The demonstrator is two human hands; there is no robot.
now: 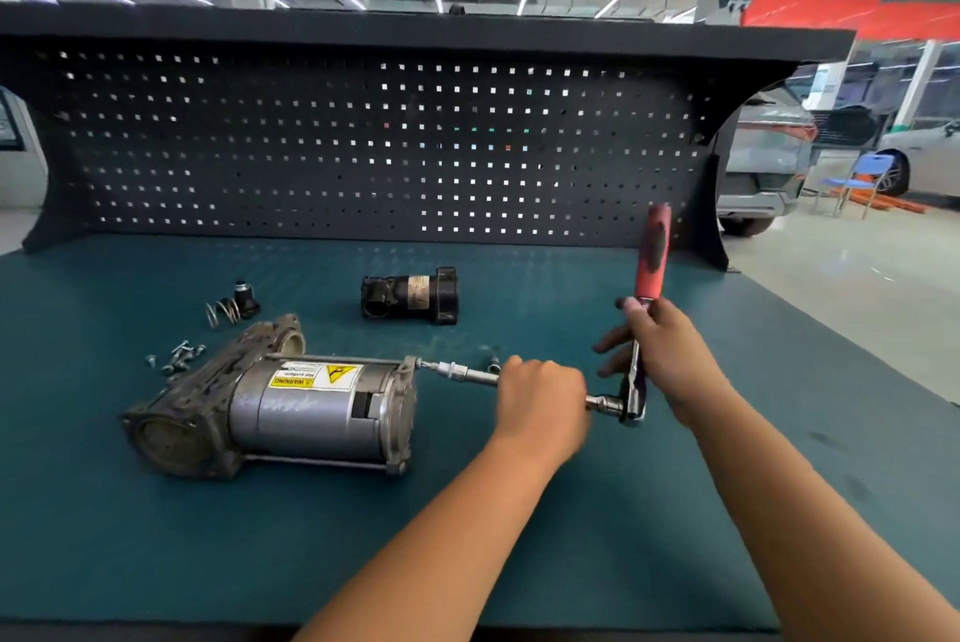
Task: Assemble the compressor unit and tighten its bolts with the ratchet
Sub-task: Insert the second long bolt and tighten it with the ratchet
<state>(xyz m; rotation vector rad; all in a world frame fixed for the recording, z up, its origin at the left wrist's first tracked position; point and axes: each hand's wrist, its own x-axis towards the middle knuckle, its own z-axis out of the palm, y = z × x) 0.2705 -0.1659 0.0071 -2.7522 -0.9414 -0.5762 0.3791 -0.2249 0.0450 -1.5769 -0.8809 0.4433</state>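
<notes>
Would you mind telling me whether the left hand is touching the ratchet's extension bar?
Touching. The head view shows the left hand curled around the extension bar, which enters the fist and emerges beyond it.

Bright overhead strip lighting, soft shadows, wide-angle bending at edges, slight motion blur

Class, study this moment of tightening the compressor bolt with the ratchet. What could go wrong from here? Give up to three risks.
1. The long extension bar, steadied only by the left hand, could tilt and slip off the bolt.
2. The compressor unit lies loose on the mat and may roll under torque.
3. The right hand grips the ratchet near its head, not the red handle, so leverage is likely poor.
</notes>
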